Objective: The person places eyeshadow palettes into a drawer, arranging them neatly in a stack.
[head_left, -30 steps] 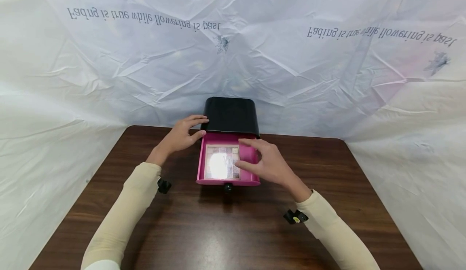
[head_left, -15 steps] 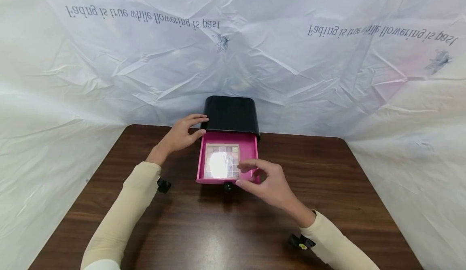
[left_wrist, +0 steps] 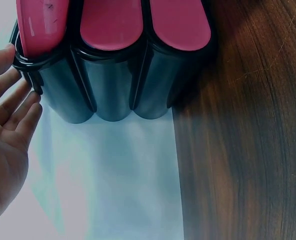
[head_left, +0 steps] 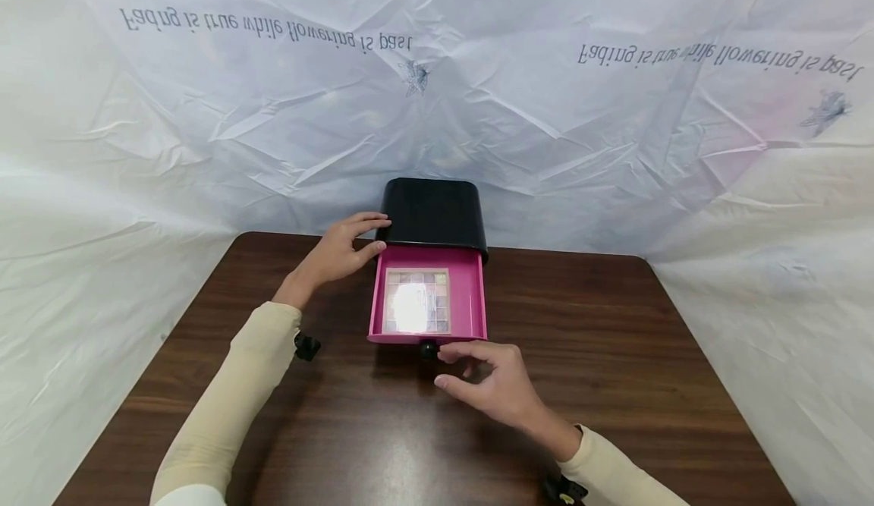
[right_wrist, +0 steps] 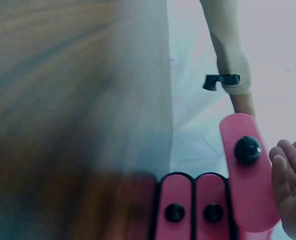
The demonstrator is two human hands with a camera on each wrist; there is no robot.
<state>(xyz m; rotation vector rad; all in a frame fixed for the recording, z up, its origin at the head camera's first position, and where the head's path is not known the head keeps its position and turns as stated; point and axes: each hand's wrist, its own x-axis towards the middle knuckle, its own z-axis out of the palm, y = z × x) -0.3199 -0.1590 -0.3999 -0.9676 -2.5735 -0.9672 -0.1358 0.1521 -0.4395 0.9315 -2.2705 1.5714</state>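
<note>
A black drawer cabinet [head_left: 432, 214] stands at the back of the table. Its top pink drawer [head_left: 467, 286] is pulled out, and a flat, clear-lidded palette of small squares [head_left: 416, 301] lies on the left of it under bright glare. With fairly straight fingers, my left hand [head_left: 341, 252] rests against the cabinet's left side near its front edge. Just right of the drawer's round black knob [head_left: 428, 350] is my right hand [head_left: 501, 385], thumb and forefinger spread apart. In the right wrist view that hand [right_wrist: 293, 187] is beside the drawer front [right_wrist: 253, 200], with nothing held.
Two lower pink drawers [left_wrist: 112, 22] are pushed in below the open one. The dark wooden table [head_left: 403, 430] runs forward from the cabinet. Behind it hangs a wrinkled white sheet [head_left: 437, 127] with printed text.
My right hand has come from inside the drawer, above the right of the palette, forward to near the knob. My left hand has stayed on the cabinet; the drawer and palette look unmoved.
</note>
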